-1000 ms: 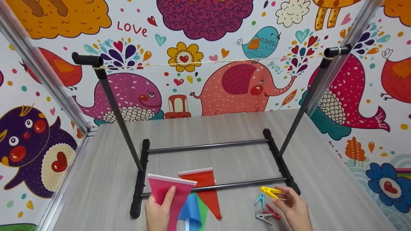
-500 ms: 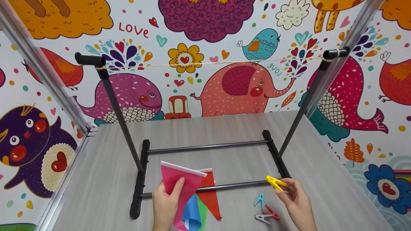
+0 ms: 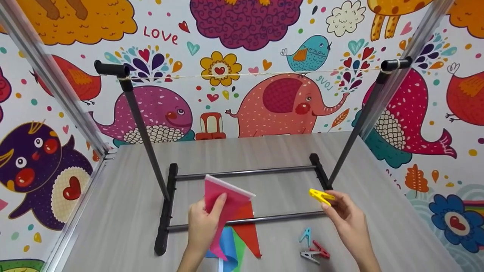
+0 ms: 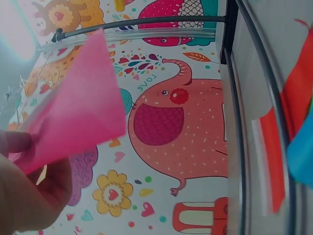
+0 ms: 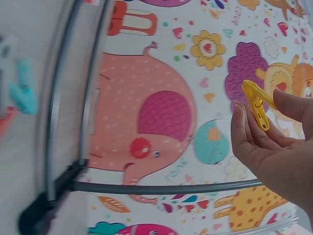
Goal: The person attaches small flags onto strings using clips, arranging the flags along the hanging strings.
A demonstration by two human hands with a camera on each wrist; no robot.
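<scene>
My left hand [image 3: 204, 223] pinches a pink pennant flag [image 3: 223, 200] near its white top edge, thumb across the front. The flag's tip hangs below the hand, over the other flags. In the left wrist view the pink flag [image 4: 78, 103] fans out from between thumb and fingers. My right hand [image 3: 348, 219] holds a yellow clothespin [image 3: 321, 196] between thumb and fingertips, its nose pointing left. The right wrist view shows the yellow clothespin [image 5: 257, 103] held at its handle end. Both hands are raised above the front bar of a black rack.
A cord [image 3: 264, 74] runs between the tops of the rack's two posts [image 3: 145, 139]. Red [image 3: 247, 234], blue [image 3: 228, 249] and green [image 3: 239, 249] flags lie on the table [image 3: 124, 226]. Blue [image 3: 306, 235], red [image 3: 321, 250] and grey [image 3: 311, 257] clothespins lie at the right.
My left hand has moved up and to the right with the pink flag, which has tilted further. The right hand has risen with the yellow clothespin.
</scene>
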